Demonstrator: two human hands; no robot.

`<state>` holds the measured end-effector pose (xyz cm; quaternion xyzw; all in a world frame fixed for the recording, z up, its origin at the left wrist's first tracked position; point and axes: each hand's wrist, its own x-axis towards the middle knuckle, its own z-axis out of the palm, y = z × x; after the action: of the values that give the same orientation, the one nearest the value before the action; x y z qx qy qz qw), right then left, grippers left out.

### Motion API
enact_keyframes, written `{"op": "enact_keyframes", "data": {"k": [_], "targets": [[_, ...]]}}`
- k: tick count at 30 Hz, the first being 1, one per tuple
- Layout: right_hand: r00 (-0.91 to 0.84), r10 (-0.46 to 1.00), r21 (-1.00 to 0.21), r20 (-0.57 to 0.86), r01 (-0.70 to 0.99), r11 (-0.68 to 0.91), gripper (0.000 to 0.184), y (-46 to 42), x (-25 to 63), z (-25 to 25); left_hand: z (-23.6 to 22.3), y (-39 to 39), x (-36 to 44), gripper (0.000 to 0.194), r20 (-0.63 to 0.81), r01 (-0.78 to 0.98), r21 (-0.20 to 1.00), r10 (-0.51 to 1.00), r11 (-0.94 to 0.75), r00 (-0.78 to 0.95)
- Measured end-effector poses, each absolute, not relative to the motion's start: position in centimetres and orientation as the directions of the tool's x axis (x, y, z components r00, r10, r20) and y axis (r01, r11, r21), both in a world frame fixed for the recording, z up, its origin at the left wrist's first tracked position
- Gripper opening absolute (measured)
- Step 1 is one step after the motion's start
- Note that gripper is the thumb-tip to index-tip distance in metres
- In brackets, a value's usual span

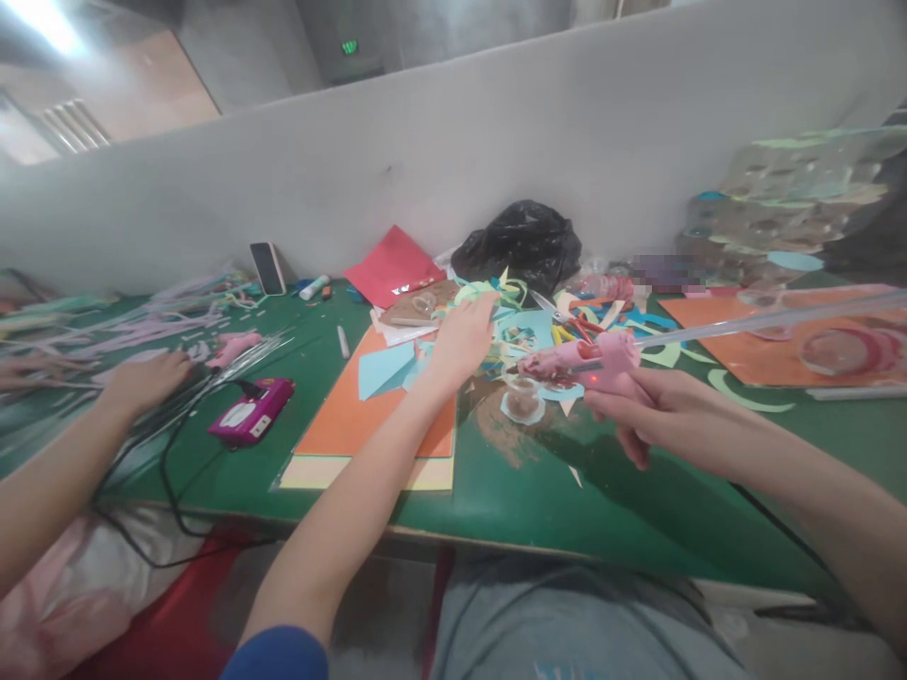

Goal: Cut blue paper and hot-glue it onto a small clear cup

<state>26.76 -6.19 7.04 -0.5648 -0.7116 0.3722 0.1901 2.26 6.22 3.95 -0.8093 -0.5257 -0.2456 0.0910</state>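
Observation:
My right hand (638,406) is wrapped round the handle of a pink hot glue gun (602,364). A long clear glue stick (737,323) sticks out of its back, and a small red light shows on its side. The nozzle points left, above a small clear plastic cup (522,404). My left hand (468,331) reaches into a heap of cut paper scraps (528,331) in yellow, green and blue. Its fingertips bend down out of sight, so what they touch is hidden. Under my left forearm lie orange paper sheets (340,416) with a folded light blue paper (386,368) on top.
On the left, another person's hand (145,382) rests near a second pink glue gun (233,349) and a magenta power strip (251,413) with black cables. A black plastic bag (521,246), a red paper (393,266) and a phone (267,268) are by the wall. Scissors (577,321) lie among the scraps.

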Motion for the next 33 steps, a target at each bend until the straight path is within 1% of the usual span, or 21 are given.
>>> {"op": "enact_keyframes", "data": {"k": [4, 8, 17, 23, 33], "targets": [[-0.327, 0.935, -0.737, -0.138, 0.664, 0.124, 0.061, -6.27, 26.51, 7.31, 3.94, 6.28, 2.26, 0.043, 0.486, 0.902, 0.106, 0.813, -0.419, 0.320], [-0.332, 0.936, -0.748, -0.120, 0.650, 0.134, 0.060, -6.35, 26.13, 7.52, 4.02, 6.29, 2.30, 0.044, 0.474, 0.904, 0.097, 0.818, -0.417, 0.327], [-0.339, 0.933, -0.692, -0.123, 0.703, 0.164, 0.066, -6.12, 26.23, 7.51, 4.07, 6.25, 2.31, 0.044, 0.475, 0.902, 0.110, 0.820, -0.417, 0.321], [-0.354, 0.928, -0.673, -0.115, 0.715, 0.189, 0.064, -6.13, 26.15, 7.61, 3.97, 6.35, 2.22, 0.044, 0.486, 0.896, 0.113, 0.811, -0.429, 0.327], [-0.354, 0.929, -0.728, -0.107, 0.665, 0.170, 0.057, -6.14, 26.37, 7.35, 3.88, 6.46, 2.21, 0.043, 0.489, 0.898, 0.098, 0.807, -0.429, 0.332]]}}
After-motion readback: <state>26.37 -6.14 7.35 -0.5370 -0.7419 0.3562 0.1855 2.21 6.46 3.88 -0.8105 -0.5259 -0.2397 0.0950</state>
